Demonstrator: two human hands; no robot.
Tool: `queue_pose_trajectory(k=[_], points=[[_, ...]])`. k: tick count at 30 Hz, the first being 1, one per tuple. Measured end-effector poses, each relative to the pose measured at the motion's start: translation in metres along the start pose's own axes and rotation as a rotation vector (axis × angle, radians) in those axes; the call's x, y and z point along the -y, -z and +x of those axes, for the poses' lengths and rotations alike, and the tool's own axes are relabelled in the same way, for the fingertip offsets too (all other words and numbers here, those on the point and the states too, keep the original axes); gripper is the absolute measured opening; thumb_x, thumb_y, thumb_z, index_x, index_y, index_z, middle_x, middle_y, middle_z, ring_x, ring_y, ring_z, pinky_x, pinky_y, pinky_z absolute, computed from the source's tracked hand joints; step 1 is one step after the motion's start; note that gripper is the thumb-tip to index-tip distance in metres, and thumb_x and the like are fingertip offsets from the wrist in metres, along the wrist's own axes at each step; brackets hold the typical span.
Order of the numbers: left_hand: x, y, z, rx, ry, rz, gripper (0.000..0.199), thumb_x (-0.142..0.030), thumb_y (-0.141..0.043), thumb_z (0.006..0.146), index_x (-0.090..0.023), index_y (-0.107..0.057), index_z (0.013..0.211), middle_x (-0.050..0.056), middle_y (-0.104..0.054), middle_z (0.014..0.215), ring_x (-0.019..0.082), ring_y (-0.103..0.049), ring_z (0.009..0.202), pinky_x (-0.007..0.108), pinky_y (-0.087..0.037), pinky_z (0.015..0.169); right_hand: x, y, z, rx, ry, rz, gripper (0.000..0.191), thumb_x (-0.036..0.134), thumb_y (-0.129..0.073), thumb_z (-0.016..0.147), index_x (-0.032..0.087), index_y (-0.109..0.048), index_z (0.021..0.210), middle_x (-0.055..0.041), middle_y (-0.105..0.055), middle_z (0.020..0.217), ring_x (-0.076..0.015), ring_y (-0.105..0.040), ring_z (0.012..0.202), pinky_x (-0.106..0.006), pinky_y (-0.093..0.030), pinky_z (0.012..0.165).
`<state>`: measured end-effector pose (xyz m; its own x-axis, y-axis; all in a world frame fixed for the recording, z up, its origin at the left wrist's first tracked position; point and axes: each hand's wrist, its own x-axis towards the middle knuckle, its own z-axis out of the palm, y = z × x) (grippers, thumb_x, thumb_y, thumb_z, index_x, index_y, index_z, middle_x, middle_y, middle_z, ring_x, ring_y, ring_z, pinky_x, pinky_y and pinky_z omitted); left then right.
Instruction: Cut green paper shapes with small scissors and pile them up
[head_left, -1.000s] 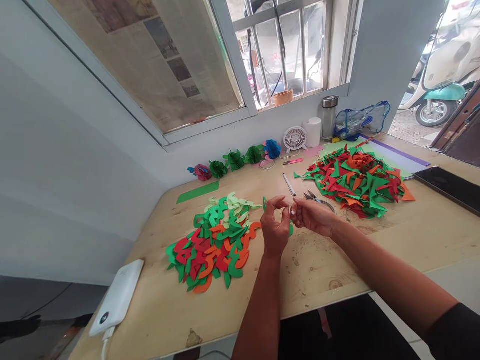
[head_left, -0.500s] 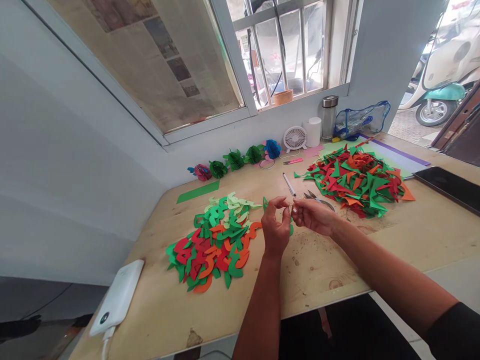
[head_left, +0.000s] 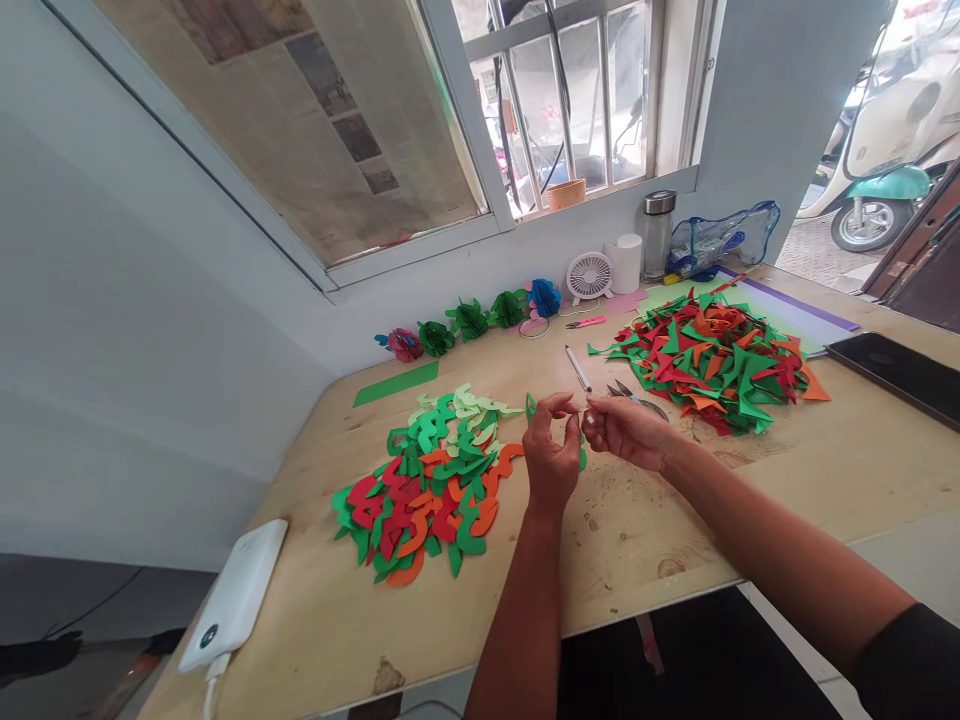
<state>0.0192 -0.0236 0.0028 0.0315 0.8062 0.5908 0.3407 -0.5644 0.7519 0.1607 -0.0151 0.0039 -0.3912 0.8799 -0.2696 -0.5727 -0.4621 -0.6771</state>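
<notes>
Over the middle of the table, my left hand (head_left: 552, 455) and my right hand (head_left: 626, 432) meet at the fingertips. Both are closed in a pinch; whatever lies between the fingers is too small to make out. A bit of green paper (head_left: 530, 405) shows just behind my left hand, mostly hidden. Scissors (head_left: 619, 389) lie partly covered behind my right hand, near a white pen (head_left: 578, 368). To the left of my left hand spreads a pile of curved paper cutouts (head_left: 420, 500) in green, red and orange.
Paper scraps (head_left: 727, 370) are heaped at right, beside a black phone (head_left: 900, 375). Along the wall stand paper decorations (head_left: 470, 318), a small fan (head_left: 589, 275), a glass bottle (head_left: 658, 240) and a clear pouch (head_left: 724, 240). A white power bank (head_left: 236, 595) lies at the left edge.
</notes>
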Motion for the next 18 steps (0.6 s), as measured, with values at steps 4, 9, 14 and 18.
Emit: queue_pose_trajectory(k=[4,9,14,18], points=[[0.0003,-0.0005,-0.0006,0.001,-0.006,0.000,0.026,-0.014,-0.054,0.080,-0.023,-0.057,0.104,0.001,-0.064,0.085,0.014,-0.060,0.079,0.030,-0.048,0.076,0.0003,-0.0005,-0.0006,-0.012,0.001,-0.019,0.013,0.024,-0.064,0.079,0.016,-0.060,0.071,0.0001,-0.061,0.058,-0.0085,-0.055,0.052,-0.020,-0.042,0.050],[0.0004,-0.0005,-0.0013,0.006,0.015,0.001,0.026,-0.015,-0.055,0.080,-0.023,-0.058,0.105,0.002,-0.063,0.085,0.015,-0.060,0.081,0.031,-0.047,0.078,0.0000,-0.0007,-0.0012,-0.007,0.025,-0.045,0.012,0.023,-0.069,0.074,0.015,-0.061,0.070,-0.0001,-0.062,0.058,-0.0085,-0.056,0.053,-0.020,-0.041,0.050],[0.0019,-0.0004,-0.0009,0.005,0.023,-0.002,0.028,-0.013,-0.055,0.079,-0.023,-0.058,0.105,0.001,-0.063,0.085,0.015,-0.060,0.081,0.031,-0.047,0.078,0.0004,-0.0014,-0.0020,0.000,0.044,-0.069,0.013,0.022,-0.071,0.072,0.014,-0.062,0.067,0.0000,-0.062,0.059,-0.0080,-0.055,0.052,-0.020,-0.041,0.050],[0.0010,0.0002,0.0005,-0.002,0.037,-0.006,0.026,-0.012,-0.055,0.078,-0.022,-0.059,0.102,0.001,-0.063,0.085,0.014,-0.060,0.080,0.030,-0.048,0.078,0.0009,0.0000,-0.0013,-0.002,0.042,-0.044,0.014,0.021,-0.071,0.072,0.015,-0.061,0.065,0.0006,-0.062,0.058,-0.0083,-0.056,0.053,-0.021,-0.041,0.051]])
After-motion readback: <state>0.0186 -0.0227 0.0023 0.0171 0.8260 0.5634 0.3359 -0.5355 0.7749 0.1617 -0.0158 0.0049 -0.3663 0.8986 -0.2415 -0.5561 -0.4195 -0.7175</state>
